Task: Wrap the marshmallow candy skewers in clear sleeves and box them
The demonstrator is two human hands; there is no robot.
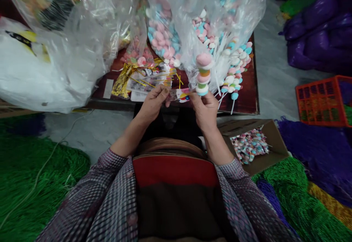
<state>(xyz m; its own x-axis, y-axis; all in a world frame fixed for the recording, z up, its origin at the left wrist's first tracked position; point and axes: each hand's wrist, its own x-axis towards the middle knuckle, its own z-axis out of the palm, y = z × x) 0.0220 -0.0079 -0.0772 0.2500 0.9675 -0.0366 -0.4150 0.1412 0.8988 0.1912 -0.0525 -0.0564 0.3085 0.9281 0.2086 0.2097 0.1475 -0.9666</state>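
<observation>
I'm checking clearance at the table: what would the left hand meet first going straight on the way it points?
Beyond the printed wrapper it holds, the left hand would probably meet the pile of flat packets first, though its height above them is hard to judge.

The left forearm (pixel 123 139) and right forearm (pixel 218 145) reach forward, slanting inward. The left hand (pixel 154 102) has its grip pinched, thumb (pixel 162 95) against fingers (pixel 157 89); the right hand (pixel 205 110), near but apart, bends its fingers in a similar pinch
</observation>
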